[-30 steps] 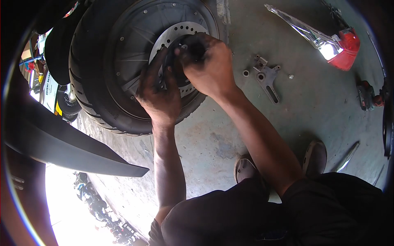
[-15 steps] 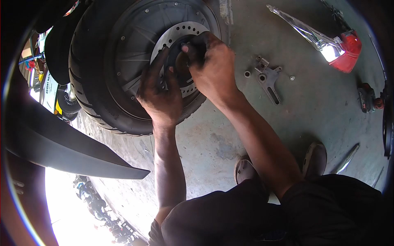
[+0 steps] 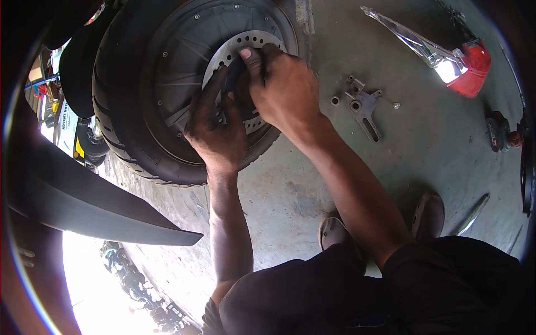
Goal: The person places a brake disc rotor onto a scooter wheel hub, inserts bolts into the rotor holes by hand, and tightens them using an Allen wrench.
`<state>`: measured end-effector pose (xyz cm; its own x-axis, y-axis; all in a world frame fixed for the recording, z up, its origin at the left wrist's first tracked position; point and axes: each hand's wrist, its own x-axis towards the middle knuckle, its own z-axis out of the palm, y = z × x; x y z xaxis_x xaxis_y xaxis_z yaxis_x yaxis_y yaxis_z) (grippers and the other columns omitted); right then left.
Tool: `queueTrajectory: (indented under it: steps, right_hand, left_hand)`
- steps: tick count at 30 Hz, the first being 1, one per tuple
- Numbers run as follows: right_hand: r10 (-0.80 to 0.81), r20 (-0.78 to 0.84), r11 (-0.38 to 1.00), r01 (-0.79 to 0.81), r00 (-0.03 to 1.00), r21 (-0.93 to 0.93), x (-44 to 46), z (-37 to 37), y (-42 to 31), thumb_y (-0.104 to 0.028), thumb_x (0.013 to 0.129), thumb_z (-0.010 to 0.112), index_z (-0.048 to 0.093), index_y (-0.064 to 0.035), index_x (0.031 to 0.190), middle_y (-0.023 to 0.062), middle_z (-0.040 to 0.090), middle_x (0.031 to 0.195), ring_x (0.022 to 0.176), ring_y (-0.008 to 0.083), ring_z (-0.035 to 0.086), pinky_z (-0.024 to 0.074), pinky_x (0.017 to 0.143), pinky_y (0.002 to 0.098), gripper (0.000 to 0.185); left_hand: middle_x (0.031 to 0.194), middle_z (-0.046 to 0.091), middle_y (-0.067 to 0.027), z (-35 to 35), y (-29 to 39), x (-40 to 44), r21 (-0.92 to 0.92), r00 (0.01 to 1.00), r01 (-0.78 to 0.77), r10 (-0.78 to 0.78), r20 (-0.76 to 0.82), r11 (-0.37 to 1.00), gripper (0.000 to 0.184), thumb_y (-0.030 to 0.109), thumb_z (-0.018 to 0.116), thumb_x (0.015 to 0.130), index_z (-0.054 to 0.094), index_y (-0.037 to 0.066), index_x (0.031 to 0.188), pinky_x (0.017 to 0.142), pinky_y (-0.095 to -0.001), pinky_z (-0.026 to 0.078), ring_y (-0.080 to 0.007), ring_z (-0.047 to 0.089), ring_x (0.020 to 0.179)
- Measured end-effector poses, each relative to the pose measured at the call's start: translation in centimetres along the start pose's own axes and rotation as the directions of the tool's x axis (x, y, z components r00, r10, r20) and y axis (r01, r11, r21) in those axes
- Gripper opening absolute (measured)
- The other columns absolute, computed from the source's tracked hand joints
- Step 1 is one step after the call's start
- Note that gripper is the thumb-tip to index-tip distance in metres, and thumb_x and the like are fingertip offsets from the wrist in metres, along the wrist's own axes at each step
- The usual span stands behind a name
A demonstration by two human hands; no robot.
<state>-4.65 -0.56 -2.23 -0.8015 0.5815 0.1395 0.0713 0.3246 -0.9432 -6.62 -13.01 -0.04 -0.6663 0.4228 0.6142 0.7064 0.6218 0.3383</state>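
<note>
Over grey concrete floor (image 3: 279, 184), the left hand (image 3: 218, 134) rests splayed on a black-tyred wheel's (image 3: 178, 72) perforated silver disc (image 3: 233, 47); the curled right hand (image 3: 290, 86), hold hidden, could slip if greasy.

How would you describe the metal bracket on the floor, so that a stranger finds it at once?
Start from the big black wheel at the upper left, then go right onto the grey floor. There the metal bracket lies between a small ring and a shiny bit. It is larger than both, and only it has a long slotted arm.
</note>
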Motion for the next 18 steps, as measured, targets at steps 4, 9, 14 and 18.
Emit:
queueTrajectory:
  steps: [4, 9, 14, 18]
  right_hand:
    - [-0.092, -0.111, 0.996, 0.092, 0.99, -0.008, -0.2, 0.7, 0.7, -0.033, 0.095, 0.051, 0.062, -0.0006, 0.084, 0.0233, 0.065, 0.069, 0.071, 0.0432, 0.065, 0.052, 0.065, 0.0496, 0.036]
    - [-0.014, 0.09, 0.999, 0.011, 0.996, 0.03, -0.1, -0.4, 0.0, -0.029, 0.092, 0.054, 0.062, 0.0006, 0.087, 0.0248, 0.065, 0.074, 0.073, 0.0431, 0.065, 0.0516, 0.068, 0.0496, 0.031]
    - [-0.233, -0.186, 0.972, 0.224, 0.954, -0.068, -0.2, 0.8, 0.9, -0.027, 0.091, 0.055, 0.066, -0.0001, 0.087, 0.0268, 0.064, 0.083, 0.079, 0.044, 0.062, 0.0498, 0.075, 0.0495, 0.029]
    - [-0.143, -0.159, 0.984, 0.123, 0.977, -0.132, -0.3, 0.6, 0.4, -0.024, 0.089, 0.055, 0.063, -0.0011, 0.089, 0.024, 0.062, 0.082, 0.083, 0.0423, 0.059, 0.0471, 0.078, 0.0513, 0.025]
  left_hand:
    - [0.106, 0.07, -0.0113, 0.1, -0.2, 0.0, -0.009, 0.999, -0.031, 0.031, -0.02, 0.999, 0.034, 0.0, 0.06, 0.083, 0.068, 0.009, 0.114, 0.08, -0.0386, 0.054, -0.0292, 0.068, 0.094]
    - [0.105, 0.07, -0.011, 0.0, -0.1, 0.0, 0.006, 1.0, -0.023, 0.023, -0.012, 1.0, 0.033, 0.0, 0.059, 0.083, 0.068, 0.008, 0.114, 0.082, -0.0379, 0.053, -0.0293, 0.068, 0.094]
    - [0.107, 0.07, -0.0116, -0.3, 0.2, 0.2, -0.001, 0.999, -0.045, 0.045, -0.007, 0.999, 0.031, 0.0, 0.059, 0.084, 0.067, 0.004, 0.114, 0.085, -0.0385, 0.052, -0.0305, 0.068, 0.097]
    - [0.108, 0.07, -0.0128, -0.5, 0.3, 0.3, 0.003, 0.998, -0.069, 0.069, 0.003, 0.998, 0.03, 0.001, 0.058, 0.085, 0.068, 0.004, 0.113, 0.088, -0.0391, 0.051, -0.0314, 0.067, 0.098]
